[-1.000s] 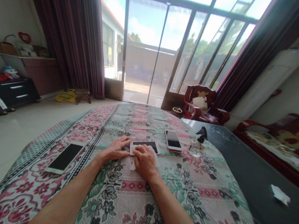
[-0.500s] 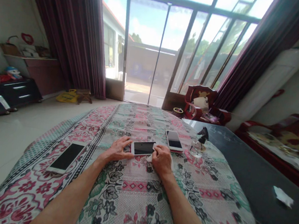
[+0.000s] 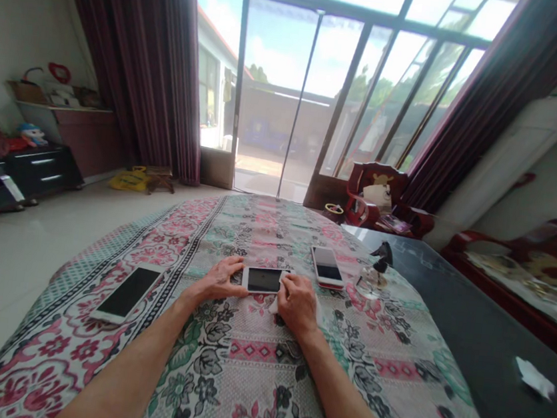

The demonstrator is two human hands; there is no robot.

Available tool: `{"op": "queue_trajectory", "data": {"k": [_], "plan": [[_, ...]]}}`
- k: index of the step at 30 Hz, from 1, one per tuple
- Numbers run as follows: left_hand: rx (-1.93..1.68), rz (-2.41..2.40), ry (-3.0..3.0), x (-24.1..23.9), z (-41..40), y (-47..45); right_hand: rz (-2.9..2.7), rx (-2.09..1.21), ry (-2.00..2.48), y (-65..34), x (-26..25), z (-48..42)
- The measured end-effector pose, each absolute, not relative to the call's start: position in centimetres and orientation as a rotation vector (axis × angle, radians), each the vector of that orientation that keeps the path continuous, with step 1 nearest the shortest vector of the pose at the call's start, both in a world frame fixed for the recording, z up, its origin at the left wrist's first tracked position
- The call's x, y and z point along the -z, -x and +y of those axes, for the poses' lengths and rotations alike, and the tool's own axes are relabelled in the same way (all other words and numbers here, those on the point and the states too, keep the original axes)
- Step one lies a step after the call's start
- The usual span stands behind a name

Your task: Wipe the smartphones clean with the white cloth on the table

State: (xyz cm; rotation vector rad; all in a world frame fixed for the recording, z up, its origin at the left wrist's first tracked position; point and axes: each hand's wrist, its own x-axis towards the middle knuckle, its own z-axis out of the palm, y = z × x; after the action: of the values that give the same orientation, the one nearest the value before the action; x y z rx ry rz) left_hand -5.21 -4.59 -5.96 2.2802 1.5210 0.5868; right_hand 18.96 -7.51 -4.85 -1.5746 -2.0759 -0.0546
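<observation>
A white phone with a dark screen (image 3: 264,279) lies flat on the floral tablecloth (image 3: 250,373). My left hand (image 3: 216,281) rests at its left end with fingers spread, fingertips touching the edge. Closed over a crumpled white tissue (image 3: 274,302), my right hand (image 3: 297,302) sits at the phone's right end, where its fingers touch the corner. Most of the tissue is hidden under that hand.
A large white phone (image 3: 125,291) lies at the left of the cloth, a pink-edged phone (image 3: 327,267) at the right. A small glass bottle with a dark top (image 3: 373,277) stands beside it. A dark table (image 3: 483,353) with a paper scrap (image 3: 533,378) adjoins on the right.
My right hand with the tissue has slid off the phone's screen to its right end. The screen now shows uncovered. My left hand has stayed at the left end.
</observation>
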Motion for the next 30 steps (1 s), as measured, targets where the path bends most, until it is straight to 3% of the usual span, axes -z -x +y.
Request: {"op": "queue_trajectory", "data": {"k": [16,30], "plan": [[-0.670,1.517,-2.302,7.0,-4.3,5.2,-2.413,-0.113,1.341,-12.8,5.5,-7.2],[-0.606,1.519,-2.258,6.3,-4.5,5.3,-1.981,0.119,1.717,-18.0,6.9,-4.5]]}}
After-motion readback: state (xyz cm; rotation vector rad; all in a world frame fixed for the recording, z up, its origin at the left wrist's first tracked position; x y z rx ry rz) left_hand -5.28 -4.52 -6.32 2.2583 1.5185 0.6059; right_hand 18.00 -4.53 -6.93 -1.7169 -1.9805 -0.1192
